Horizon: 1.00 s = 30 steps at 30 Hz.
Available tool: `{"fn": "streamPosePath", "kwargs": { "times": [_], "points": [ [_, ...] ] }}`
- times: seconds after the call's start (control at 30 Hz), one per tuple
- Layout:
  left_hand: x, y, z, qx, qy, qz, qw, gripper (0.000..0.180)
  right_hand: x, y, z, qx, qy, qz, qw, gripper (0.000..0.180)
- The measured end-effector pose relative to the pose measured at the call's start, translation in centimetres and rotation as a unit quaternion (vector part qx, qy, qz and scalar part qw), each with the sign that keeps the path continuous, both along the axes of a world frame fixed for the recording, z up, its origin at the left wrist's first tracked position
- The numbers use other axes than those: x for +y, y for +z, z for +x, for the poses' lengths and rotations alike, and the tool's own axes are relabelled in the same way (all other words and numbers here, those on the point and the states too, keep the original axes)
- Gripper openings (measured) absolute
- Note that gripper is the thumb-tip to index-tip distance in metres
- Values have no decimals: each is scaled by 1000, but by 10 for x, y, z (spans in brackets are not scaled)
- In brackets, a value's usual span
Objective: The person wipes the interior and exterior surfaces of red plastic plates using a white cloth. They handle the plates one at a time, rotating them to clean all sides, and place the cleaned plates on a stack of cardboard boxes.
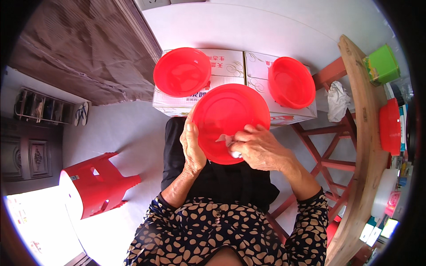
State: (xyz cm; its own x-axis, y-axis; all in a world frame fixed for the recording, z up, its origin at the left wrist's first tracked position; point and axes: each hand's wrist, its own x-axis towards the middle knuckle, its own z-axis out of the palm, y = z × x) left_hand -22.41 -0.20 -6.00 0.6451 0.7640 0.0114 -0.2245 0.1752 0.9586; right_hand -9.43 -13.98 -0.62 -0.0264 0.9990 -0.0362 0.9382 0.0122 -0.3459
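Observation:
A round red plastic basin (226,104) is tilted toward me above my lap. My left hand (191,144) grips its left rim, thumb on the near side and the other fingers mostly hidden behind it. Inside the basin's lower right, my right hand (257,148) is closed around a crumpled whitish cloth (227,139), pressed against the red wall. Just beyond, a second red basin (182,73) rests on the left cardboard box (226,66). Another red basin (290,84) sits on the right box (257,66).
A red plastic stool (100,184) stands on the floor at left. On the right runs a wooden bench top (364,155) on reddish legs, carrying a green container (384,64) and a red bowl (390,126). A white crumpled bag (338,101) hangs beside it. Slippers (81,114) lie far left.

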Motion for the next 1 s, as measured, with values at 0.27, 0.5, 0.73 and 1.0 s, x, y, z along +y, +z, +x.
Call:
{"fn": "streamPosePath", "kwargs": {
  "times": [0.27, 0.5, 0.73, 1.0],
  "points": [
    [0, 16, 5, -1, 5, 45, 999, 55, 9, -4, 2, -293, -140, 140, 935, 7],
    [-3, 5, 3, 22, 30, 55, 998, 57, 9, -26, -36, -76, -135, 29, 987, 29],
    [-1, 15, -3, -18, 18, -18, 999, 57, 36, -27, -46, 383, -147, 95, 907, 27],
    [6, 12, 0, 30, 27, 77, 996, 56, 19, -31, -30, 37, -195, 153, 968, 20]
  ]
}}
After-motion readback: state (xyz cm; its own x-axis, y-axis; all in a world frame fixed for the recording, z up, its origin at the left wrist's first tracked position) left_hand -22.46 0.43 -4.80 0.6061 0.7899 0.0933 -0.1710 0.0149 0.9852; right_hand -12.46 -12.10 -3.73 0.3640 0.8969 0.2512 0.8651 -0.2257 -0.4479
